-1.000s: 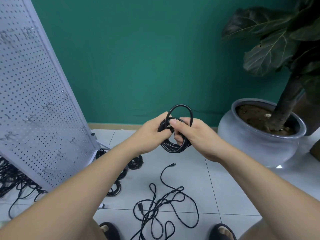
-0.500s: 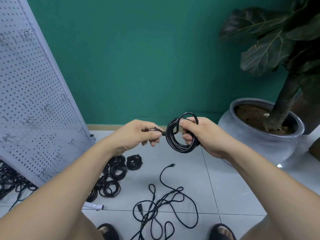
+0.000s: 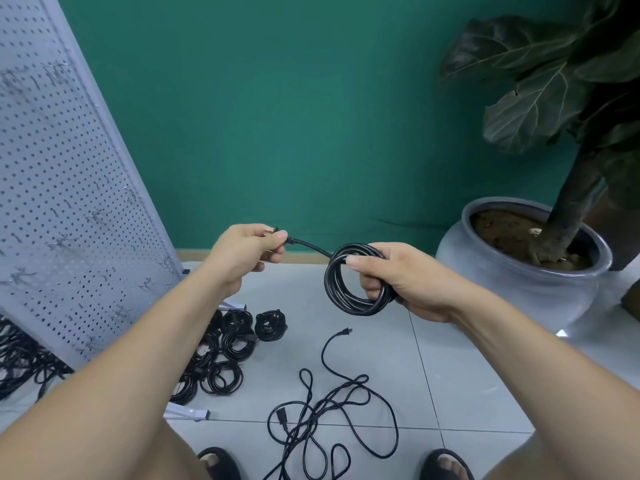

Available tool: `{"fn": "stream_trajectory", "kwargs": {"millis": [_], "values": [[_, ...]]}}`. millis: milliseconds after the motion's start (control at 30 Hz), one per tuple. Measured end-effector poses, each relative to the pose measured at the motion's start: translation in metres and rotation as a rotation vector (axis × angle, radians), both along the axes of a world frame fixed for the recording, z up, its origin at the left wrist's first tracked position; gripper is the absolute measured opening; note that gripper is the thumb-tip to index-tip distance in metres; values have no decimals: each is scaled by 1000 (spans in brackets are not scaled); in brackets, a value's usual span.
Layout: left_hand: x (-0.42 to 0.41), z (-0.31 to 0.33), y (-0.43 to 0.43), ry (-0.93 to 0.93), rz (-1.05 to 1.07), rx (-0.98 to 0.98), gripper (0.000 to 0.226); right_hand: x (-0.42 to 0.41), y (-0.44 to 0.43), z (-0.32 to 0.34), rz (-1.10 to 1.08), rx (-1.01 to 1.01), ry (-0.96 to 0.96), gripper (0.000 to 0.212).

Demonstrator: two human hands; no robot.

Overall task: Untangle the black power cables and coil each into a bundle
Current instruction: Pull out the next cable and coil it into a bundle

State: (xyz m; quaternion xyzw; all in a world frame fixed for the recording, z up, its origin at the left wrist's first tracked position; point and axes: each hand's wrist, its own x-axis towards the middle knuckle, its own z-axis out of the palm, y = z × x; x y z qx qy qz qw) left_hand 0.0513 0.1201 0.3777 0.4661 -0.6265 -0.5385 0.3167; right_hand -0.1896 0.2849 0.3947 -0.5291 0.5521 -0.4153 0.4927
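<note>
My right hand point(image 3: 394, 280) grips a coiled black power cable point(image 3: 343, 296) held in the air, fingers through the ring and thumb on top. From the coil a short straight length runs left to the plug end point(image 3: 292, 240), which my left hand point(image 3: 247, 252) pinches between thumb and fingers. On the floor below lies a loose tangled black cable point(image 3: 329, 410) with one plug near the middle tile. Several finished coiled bundles point(image 3: 239, 341) sit in a heap on the floor to the left.
A white pegboard panel point(image 3: 69, 202) leans at the left with more black cables point(image 3: 20, 362) behind it. A large grey plant pot point(image 3: 519, 292) stands at the right by the green wall. My sandalled feet point(image 3: 221, 462) are at the bottom edge.
My left hand has drawn the plug end out of the coil and moved left, stretching a short length taut. My right hand has shifted right and lower with the coil.
</note>
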Motion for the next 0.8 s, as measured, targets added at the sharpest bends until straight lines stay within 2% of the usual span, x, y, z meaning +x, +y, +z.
{"fn": "stream_trajectory", "kwargs": {"millis": [133,300,433,500,600,700,800], "values": [[-6,3,9,-17,136,-147,17,3,-4,1,-45,-12,63,32],[-13,23,49,-20,247,-556,11,-3,-12,-2,-256,-4,139,39],[-20,27,90,25,29,-790,15,-9,-17,-5,-383,22,63,40],[-25,22,100,32,-83,-841,16,-9,-18,-7,-414,17,40,41],[-34,11,106,22,-227,-888,19,-5,-17,-9,-418,-25,106,43],[-42,0,105,-51,-318,-932,19,0,-16,-9,-389,-66,121,44],[-47,-8,96,-163,-310,-999,16,3,-14,-7,-350,-101,126,42]]}}
